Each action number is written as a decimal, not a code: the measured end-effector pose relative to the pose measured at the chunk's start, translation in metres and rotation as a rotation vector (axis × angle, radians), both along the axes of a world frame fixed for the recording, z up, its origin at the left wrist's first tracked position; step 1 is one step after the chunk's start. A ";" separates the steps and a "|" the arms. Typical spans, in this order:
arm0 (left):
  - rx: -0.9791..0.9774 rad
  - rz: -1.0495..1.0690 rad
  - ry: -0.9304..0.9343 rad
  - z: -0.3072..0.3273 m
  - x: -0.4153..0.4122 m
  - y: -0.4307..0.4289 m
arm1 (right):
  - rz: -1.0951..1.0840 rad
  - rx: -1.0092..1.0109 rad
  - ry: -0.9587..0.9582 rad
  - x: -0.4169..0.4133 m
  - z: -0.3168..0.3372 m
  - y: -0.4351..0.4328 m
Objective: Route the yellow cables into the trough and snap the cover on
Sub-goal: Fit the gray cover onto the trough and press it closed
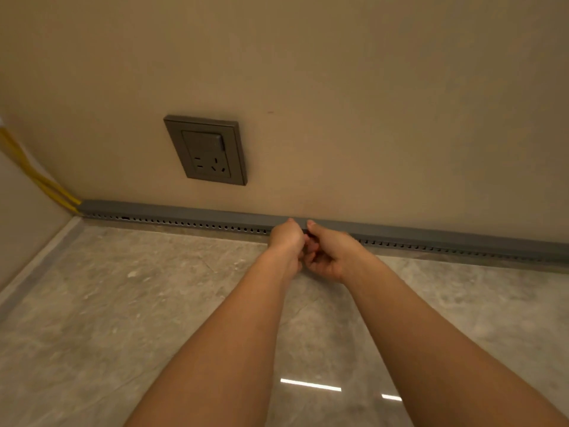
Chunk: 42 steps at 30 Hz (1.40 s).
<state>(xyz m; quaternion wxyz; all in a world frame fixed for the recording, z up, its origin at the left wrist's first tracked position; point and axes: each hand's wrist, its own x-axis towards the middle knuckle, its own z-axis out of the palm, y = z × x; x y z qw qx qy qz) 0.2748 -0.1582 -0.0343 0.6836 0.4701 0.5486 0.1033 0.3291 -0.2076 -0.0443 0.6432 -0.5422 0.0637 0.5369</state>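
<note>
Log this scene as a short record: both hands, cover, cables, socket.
left hand: thumb on top of the cover, fingers curled at its front
right hand: same grip, beside the left hand
cover: gray, on the trough at the foot of the wall
cables: yellow, enter the trough's left end
socket: on the wall above, nothing plugged in
</note>
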 end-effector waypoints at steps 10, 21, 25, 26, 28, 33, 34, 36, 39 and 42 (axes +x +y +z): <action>0.010 0.081 0.070 0.008 0.008 -0.004 | 0.077 -0.021 0.002 0.031 0.002 -0.048; 0.000 -0.019 0.070 0.009 0.001 -0.004 | -0.124 -0.114 0.016 0.064 0.015 -0.083; 0.026 -0.059 0.041 0.004 -0.002 -0.002 | -0.141 -0.077 0.050 0.065 0.012 -0.077; 0.034 -0.054 0.041 0.004 -0.003 -0.003 | -0.151 -0.072 0.051 0.065 0.012 -0.076; 0.061 -0.061 0.046 0.001 -0.005 -0.005 | -0.169 -0.067 0.045 0.064 0.012 -0.073; 0.058 -0.059 0.037 0.000 -0.005 -0.005 | -0.175 -0.073 0.043 0.065 0.011 -0.071; 0.063 -0.051 0.039 0.001 -0.005 -0.006 | -0.173 -0.078 0.038 0.066 0.011 -0.071; 0.075 -0.030 0.059 0.001 -0.003 -0.008 | -0.179 -0.095 0.012 0.065 0.009 -0.069; 0.066 -0.003 0.056 0.002 0.003 -0.018 | -0.173 -0.109 -0.032 0.066 0.006 -0.068; 0.061 -0.016 0.033 0.000 0.015 -0.031 | -0.157 -0.101 -0.031 0.066 0.006 -0.069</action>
